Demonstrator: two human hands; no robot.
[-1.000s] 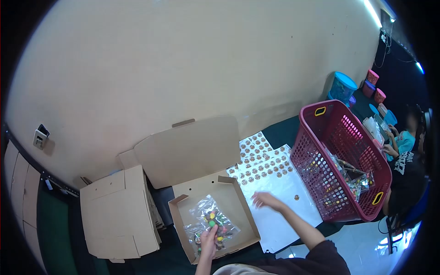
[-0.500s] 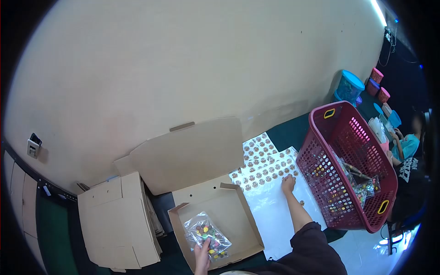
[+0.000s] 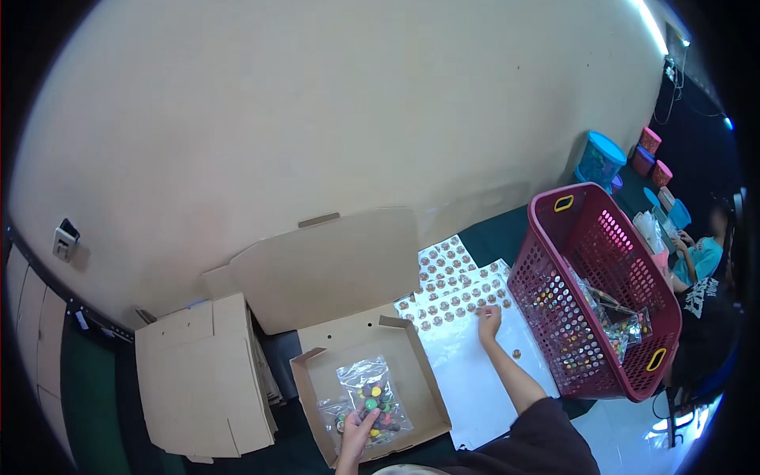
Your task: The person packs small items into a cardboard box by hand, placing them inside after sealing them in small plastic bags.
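My left hand (image 3: 356,434) grips a clear plastic bag (image 3: 378,400) of colourful round pieces over the open cardboard box (image 3: 431,396). Another clear bag (image 3: 332,410) with similar pieces lies in the box, partly behind that hand. My right hand (image 3: 489,323) is at the lower rows of a white sheet of round brown stickers (image 3: 455,305), its fingers pinched together. Whatever they pinch is too small to make out. A lone sticker (image 3: 517,354) remains on the bare white part of the sheet, beside my right forearm.
A maroon plastic basket (image 3: 546,293) with filled bags stands to the right of the sheets. Flattened cardboard boxes (image 3: 194,380) are stacked at left. Blue-lidded tubs (image 3: 602,158) stand behind the basket. Another person (image 3: 701,257) sits at far right.
My left hand has shifted slightly right and raised the bag, revealing a second bag beside it. My right hand has moved slightly left along the sticker rows.
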